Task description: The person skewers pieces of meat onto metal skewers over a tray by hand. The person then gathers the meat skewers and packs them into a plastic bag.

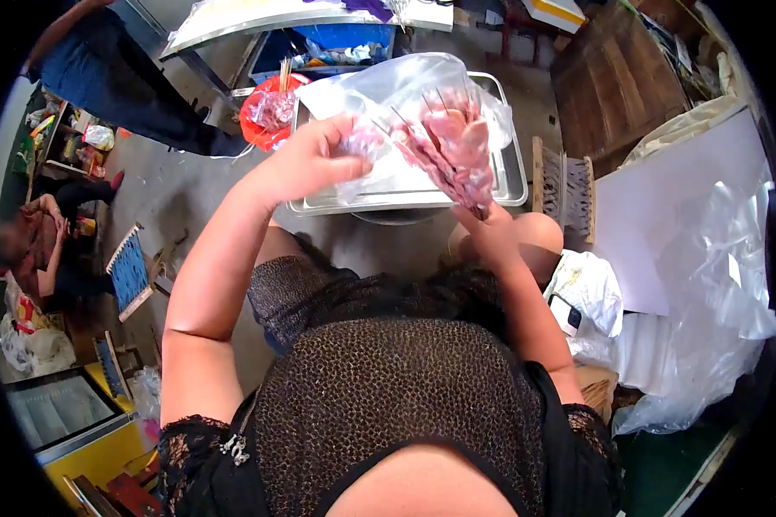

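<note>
Several skewers of raw meat [457,151] are bunched together, their lower ends gripped in my right hand [489,231] at the near right edge of the metal tray [392,204]. My left hand [323,159] pinches a crumpled part of a clear plastic bag [353,99] over the tray's left side. The rest of the bag spreads across the tray, behind and beside the meat. Thin stick tips poke out at the top of the bunch.
A red basin [254,129] with meat and sticks stands left of the tray, a blue bin [341,47] behind it. One person [121,77] stands upper left; another person [39,250] sits at left. A wooden stool [565,189] is at right.
</note>
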Demonstrator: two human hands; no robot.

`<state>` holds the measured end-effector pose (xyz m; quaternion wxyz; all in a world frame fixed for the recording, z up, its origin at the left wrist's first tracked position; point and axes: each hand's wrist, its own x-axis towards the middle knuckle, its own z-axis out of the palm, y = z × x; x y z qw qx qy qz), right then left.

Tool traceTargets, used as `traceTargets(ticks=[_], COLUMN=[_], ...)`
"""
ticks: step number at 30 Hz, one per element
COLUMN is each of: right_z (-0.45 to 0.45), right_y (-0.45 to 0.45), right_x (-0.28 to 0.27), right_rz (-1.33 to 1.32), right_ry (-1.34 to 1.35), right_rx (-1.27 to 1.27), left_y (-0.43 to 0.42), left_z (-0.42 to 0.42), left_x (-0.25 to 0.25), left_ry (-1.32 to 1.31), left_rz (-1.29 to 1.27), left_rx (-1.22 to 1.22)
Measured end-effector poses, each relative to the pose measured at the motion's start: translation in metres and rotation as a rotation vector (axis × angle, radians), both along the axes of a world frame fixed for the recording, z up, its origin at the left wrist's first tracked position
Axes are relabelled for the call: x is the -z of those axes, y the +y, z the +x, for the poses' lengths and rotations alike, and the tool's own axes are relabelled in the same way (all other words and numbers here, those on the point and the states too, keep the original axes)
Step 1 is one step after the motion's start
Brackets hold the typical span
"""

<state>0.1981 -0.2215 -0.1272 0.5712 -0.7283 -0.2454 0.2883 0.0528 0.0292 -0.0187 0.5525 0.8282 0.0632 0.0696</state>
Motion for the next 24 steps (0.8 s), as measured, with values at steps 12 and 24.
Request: traceTargets(ticks=[12, 24], right_z=[-0.002, -0.009], right_y=[0.021, 0.011], right_x=[0.041, 0.004], right_rz=[-0.313, -0.408], right_ry=[-0.301, -0.538], right_rx=[-0.159, -0.215], left_y=[-0.025, 0.001], left_z=[0.039, 0.04], left_x=[-0.004, -0.013], left_ry=[-0.152, -0.238], left_rz=[0.157, -0.124], left_rx=[-0.243, -0.569])
